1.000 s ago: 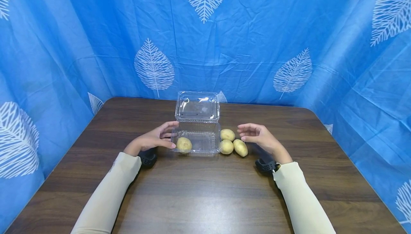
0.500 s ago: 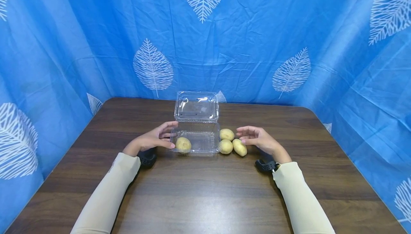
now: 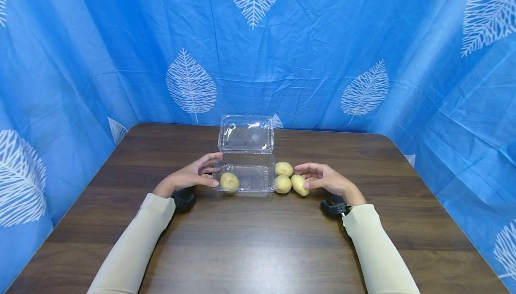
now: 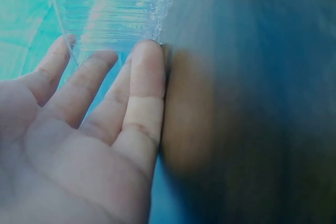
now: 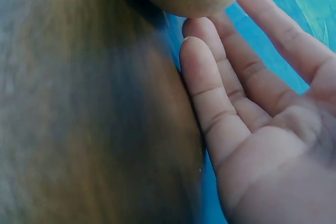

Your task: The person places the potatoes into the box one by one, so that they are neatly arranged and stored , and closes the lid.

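A clear plastic clamshell container [image 3: 253, 187] stands with its lid [image 3: 247, 133] raised at the back. One potato [image 3: 229, 182] lies inside at the left. My left hand [image 3: 189, 176] rests at the container's left end, thumb at the near corner and fingers at the side wall; the left wrist view shows the fingers fairly straight against it. Just right of the container sit a far potato [image 3: 284, 169], a near potato [image 3: 282, 184] and an oval potato [image 3: 299, 184]. My right hand [image 3: 328, 180] is at the oval one, thumb on its right end, fingers extended behind it.
All stands on a dark wooden table [image 3: 250, 240]. A blue curtain [image 3: 278, 83] with white leaf prints hangs behind and at both sides. Each wrist wears a black strap, such as the right strap [image 3: 334, 209].
My right hand has come down and to the left, bringing its thumb onto the oval potato. The left hand stays at the container. The whole view shifts slightly.
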Available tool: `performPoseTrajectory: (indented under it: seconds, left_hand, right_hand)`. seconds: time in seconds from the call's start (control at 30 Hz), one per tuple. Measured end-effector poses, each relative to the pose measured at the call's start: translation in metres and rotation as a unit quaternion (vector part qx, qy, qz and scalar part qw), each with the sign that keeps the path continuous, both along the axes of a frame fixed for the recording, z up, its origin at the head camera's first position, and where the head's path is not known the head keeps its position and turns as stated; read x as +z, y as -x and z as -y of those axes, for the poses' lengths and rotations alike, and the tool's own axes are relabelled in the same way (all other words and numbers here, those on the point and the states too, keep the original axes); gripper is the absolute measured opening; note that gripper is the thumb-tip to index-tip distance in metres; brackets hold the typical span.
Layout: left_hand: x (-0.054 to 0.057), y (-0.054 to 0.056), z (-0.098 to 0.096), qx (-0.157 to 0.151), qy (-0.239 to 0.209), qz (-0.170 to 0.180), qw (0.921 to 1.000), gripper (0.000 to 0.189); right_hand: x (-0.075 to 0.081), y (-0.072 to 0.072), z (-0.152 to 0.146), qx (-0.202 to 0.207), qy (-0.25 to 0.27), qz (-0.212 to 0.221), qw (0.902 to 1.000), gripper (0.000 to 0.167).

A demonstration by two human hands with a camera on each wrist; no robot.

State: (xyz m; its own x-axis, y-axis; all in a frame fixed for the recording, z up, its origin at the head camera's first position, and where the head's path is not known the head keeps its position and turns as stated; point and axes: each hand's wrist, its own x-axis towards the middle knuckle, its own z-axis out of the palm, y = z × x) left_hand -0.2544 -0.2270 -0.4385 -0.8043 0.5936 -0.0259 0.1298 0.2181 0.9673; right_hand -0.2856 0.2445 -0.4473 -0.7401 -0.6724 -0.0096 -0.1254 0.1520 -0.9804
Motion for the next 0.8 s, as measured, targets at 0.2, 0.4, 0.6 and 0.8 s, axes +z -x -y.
performPoseTrajectory:
  seconds: [0.2, 0.4, 0.6, 0.8]
  left_hand:
    - [-0.0014, 0.0018, -0.0006, -0.001, -0.001, -0.005, 1.0000, 0.099]
    - [-0.0034, 0.0013, -0.0003, -0.002, -0.005, 0.002, 1.0000, 0.097]
    - [-0.0024, -0.0024, 0.0008, 0.003, -0.015, 0.015, 0.9998, 0.098]
    - [-0.0039, -0.0004, 0.0004, -0.007, -0.018, 0.012, 0.9997, 0.099]
  right_hand:
    - [-0.0017, 0.0012, -0.0045, 0.038, -0.030, -0.032, 0.9983, 0.068]
    - [-0.0014, 0.0001, -0.0044, 0.060, -0.061, -0.062, 0.9944, 0.070]
    - [-0.0012, 0.0010, -0.0023, 0.069, -0.067, -0.070, 0.9929, 0.070]
    - [0.0003, 0.0013, -0.0026, 0.059, -0.073, -0.070, 0.9932, 0.069]
